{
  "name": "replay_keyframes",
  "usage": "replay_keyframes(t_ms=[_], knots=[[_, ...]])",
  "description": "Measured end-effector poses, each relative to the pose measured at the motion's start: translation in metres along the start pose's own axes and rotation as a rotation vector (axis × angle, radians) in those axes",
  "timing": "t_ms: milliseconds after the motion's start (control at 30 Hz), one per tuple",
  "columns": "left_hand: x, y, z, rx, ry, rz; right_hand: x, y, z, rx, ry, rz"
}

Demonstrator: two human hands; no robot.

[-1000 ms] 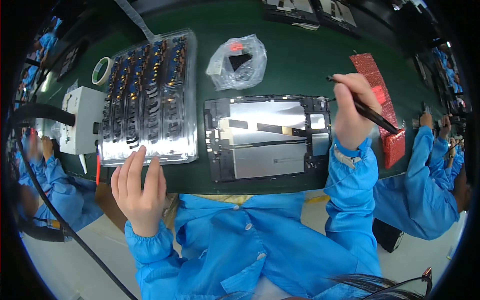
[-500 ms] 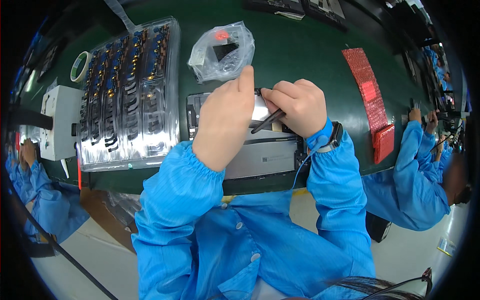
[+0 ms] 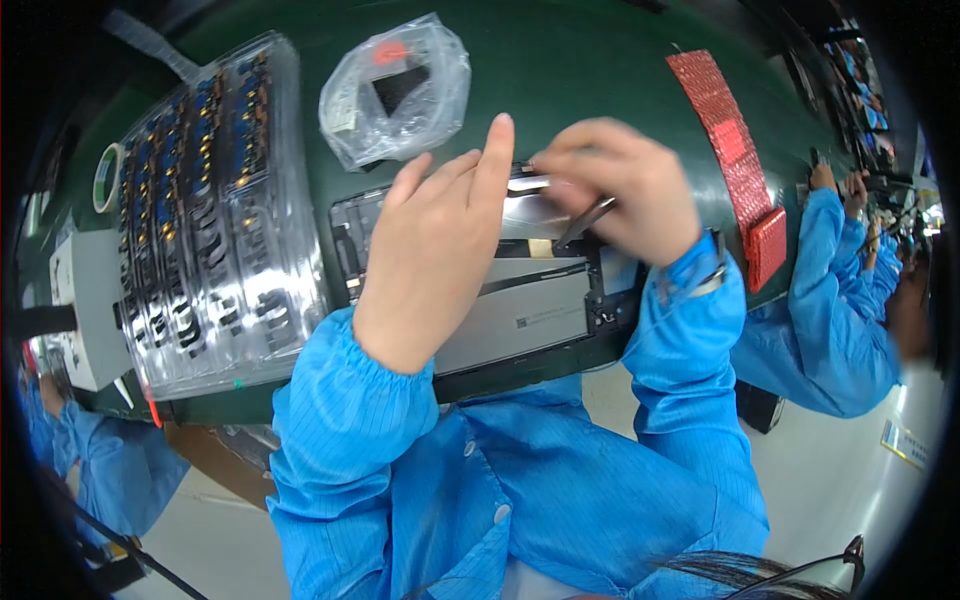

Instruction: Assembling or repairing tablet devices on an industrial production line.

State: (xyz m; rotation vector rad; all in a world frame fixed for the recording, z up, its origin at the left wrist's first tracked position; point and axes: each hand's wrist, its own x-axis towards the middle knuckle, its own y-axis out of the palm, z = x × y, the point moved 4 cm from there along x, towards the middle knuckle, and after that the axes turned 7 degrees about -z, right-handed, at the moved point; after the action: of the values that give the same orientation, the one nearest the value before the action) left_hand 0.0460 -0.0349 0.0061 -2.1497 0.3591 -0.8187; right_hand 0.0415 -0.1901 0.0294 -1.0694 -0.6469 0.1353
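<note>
An opened tablet [image 3: 545, 312] lies in front of me, its silver battery and dark frame exposed. My left hand [image 3: 435, 240] is open over its left half, fingers extended and apart, covering part of the inside. On the tablet's right side, my right hand [image 3: 625, 185] is closed around dark tweezers [image 3: 588, 220], blurred by motion. The tweezers slant down toward the tablet's middle, near a small tan patch [image 3: 540, 248]. A shiny silver strip [image 3: 528, 184] shows between my hands at the tablet's far edge; whether my right fingers touch it is unclear.
Clear trays of small circuit boards [image 3: 215, 220] stand at left, beside a white box [image 3: 90, 305] and a tape roll [image 3: 107, 178]. Beyond the tablet lies a clear plastic bag [image 3: 395, 95]. Red bubble wrap [image 3: 722, 130] lies at right. Co-workers in blue [image 3: 835, 330] sit on both sides.
My right hand has lifted and turned outward with the tweezers. My left fingers have spread from a more folded pose. The whole view has shifted and tilted.
</note>
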Motion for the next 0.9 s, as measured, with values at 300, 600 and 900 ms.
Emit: replay_keyframes(t_ms=[300, 600, 900], knots=[[-0.008, -0.001, -0.022, 0.324, 0.023, 0.092, -0.041, -0.035, -0.053, 0.132, 0.406, 0.185], [-0.005, -0.008, -0.018, 0.224, -0.02, 0.173, -0.038, -0.035, -0.041, 0.266, 0.537, 0.125], [-0.004, -0.005, -0.02, 0.237, -0.029, 0.195, -0.035, -0.029, -0.047, 0.259, 0.494, 0.1]])
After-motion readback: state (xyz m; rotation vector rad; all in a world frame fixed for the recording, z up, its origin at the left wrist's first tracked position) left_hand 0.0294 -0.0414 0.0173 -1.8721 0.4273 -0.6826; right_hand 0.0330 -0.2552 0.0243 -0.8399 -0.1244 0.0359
